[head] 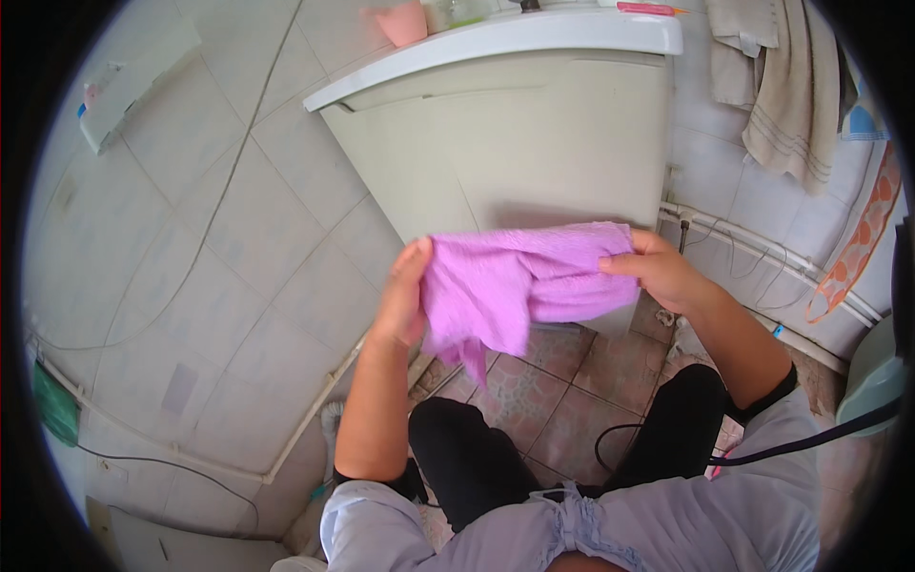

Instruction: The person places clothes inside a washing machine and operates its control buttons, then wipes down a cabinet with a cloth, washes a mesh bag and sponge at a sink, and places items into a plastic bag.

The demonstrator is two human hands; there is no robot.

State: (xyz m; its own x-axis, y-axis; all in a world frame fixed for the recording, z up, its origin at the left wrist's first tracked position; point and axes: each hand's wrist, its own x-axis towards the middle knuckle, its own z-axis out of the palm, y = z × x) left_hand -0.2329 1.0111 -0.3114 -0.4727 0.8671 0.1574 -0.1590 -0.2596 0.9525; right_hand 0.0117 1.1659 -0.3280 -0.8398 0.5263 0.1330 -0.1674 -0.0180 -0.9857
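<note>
A pink-purple cloth (pixel 529 279) is stretched between my two hands, above my knees and in front of a pale vanity cabinet (pixel 557 143). My left hand (pixel 407 293) grips its left end, with the fingers partly hidden behind the fabric. At the upper right corner, my right hand (pixel 654 268) pinches the cloth with the thumb on top. The fabric is folded over on the right side. From the left side a loose corner hangs down, slightly blurred, above the tiled floor (pixel 565 400).
On the white sink top (pixel 515 43) stand a pink cup (pixel 402 23) and a pink item (pixel 647 8). Beige towels (pixel 793 107) hang at the right. White pipes (pixel 758 250) run along the right wall. A pale green basin (pixel 872 379) stands at the right edge.
</note>
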